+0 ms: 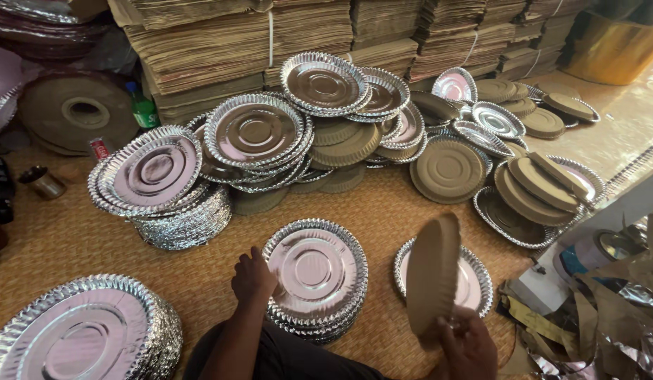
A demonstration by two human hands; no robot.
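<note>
Here the person sits on a woven mat (383, 211) among heaps of foil-lined paper plates, and the work in hand looks like sorting or stacking them. The left hand (252, 278) rests, fingers curled loosely and holding nothing, on the near-left rim of a short stack of silver plates (314, 278) directly in front. The right hand (467, 345) is closed around the lower edge of a single plate (432, 274), held up on edge with its plain brown back toward the camera. Just behind that plate, another silver plate (474, 281) lies flat on the mat, partly hidden by it.

By my judgement the held plate is being checked or turned before it joins a pile; the next move would call for tipping it flat, silver side up, and lining its fluted rim with the pile below while the left hand steadies the stack.

Around them stand a tall pile of silver plates (161, 190) to the left, a near-left pile (87, 331), and brown-backed plates (449, 169) scattered to the right. Paper scraps (608, 302) crowd the right side, close to the right elbow's swing, and bundled brown sheets (221, 42) line the back
</note>
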